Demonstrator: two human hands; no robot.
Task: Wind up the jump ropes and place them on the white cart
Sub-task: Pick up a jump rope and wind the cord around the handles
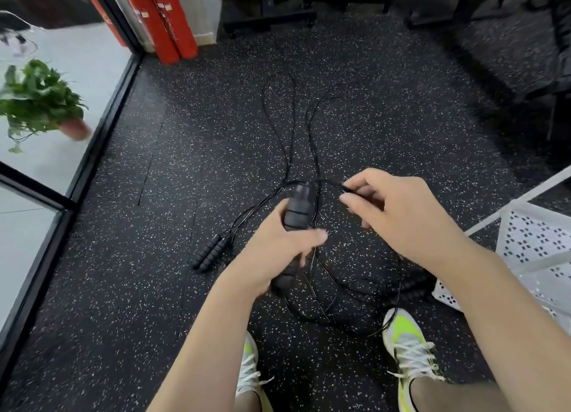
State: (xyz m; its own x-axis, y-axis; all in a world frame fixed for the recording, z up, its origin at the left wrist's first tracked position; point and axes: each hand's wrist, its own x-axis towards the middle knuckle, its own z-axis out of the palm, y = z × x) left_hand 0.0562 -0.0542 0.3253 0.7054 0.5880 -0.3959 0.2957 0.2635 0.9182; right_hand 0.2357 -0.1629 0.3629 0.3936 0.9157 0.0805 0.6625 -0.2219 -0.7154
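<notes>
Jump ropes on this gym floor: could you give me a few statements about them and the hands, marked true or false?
1. The left hand grips black ribbed foam jump rope handles. True.
2. The right hand is open and idle. False: it pinches the thin black cord.
3. Another pair of black handles lies on the speckled black rubber floor. True.
4. That pair lies on the white perforated metal cart. False: it is on the floor, left of the hands.
</notes>
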